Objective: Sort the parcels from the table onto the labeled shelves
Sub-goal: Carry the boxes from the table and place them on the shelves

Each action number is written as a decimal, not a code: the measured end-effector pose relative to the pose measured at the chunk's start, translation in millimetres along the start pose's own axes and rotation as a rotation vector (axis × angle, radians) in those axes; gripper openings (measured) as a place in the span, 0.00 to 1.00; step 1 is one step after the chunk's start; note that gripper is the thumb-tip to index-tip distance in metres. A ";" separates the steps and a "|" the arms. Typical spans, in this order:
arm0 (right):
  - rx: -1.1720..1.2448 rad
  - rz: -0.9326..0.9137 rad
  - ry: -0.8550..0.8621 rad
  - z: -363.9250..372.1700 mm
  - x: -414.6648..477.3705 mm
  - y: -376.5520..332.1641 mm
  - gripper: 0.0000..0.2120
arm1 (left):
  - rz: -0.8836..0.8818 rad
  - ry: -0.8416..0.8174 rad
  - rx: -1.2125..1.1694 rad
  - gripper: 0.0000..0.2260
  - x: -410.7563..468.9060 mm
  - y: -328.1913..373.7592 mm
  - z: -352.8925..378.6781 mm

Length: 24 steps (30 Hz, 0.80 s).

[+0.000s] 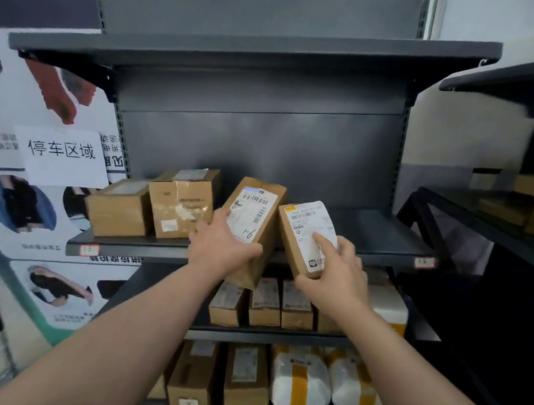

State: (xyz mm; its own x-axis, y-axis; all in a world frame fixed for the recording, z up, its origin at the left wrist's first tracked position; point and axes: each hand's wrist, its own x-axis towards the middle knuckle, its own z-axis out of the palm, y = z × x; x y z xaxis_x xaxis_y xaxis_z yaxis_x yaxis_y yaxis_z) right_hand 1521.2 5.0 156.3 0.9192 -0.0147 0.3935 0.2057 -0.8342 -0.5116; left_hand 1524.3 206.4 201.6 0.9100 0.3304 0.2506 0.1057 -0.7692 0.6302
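My left hand [222, 247] grips a tall brown parcel [268, 199] with a white label marked "1-6", held tilted in front of the middle shelf [134, 246]. My right hand [339, 268] holds a smaller brown parcel [303, 228] with a white shipping label, its index finger lying across the label. Both parcels hover at the front edge of that shelf, side by side and almost touching. Two cardboard boxes [153, 209] stand on the shelf to the left of them.
The dark metal rack has a bare top shelf [245, 57]. Lower shelves hold several brown boxes [264, 302] and white padded bags with yellow tape [301, 377]. Another dark rack [533, 221] with brown boxes stands to the right. A poster and paper sign [61, 154] hang at left.
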 end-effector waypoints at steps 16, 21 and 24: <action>-0.027 -0.160 -0.260 51.5 148.4 35.2 0.43 | 0.118 0.097 0.384 0.31 118.0 20.7 64.8; -0.014 -0.146 -0.247 51.4 141.7 51.3 0.42 | 0.120 0.066 0.427 0.32 132.4 21.1 67.0; -0.013 -0.117 -0.229 49.9 134.8 56.8 0.42 | 0.140 0.088 0.405 0.35 126.6 17.0 65.1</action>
State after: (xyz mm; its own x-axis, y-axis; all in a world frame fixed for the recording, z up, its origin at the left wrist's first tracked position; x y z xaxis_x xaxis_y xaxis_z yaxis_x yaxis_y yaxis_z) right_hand 1673.5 -16.9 142.2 0.9420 0.2062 0.2648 0.3117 -0.8302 -0.4622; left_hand 1667.4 199.5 196.3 0.8910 0.2396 0.3856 0.1487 -0.9565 0.2509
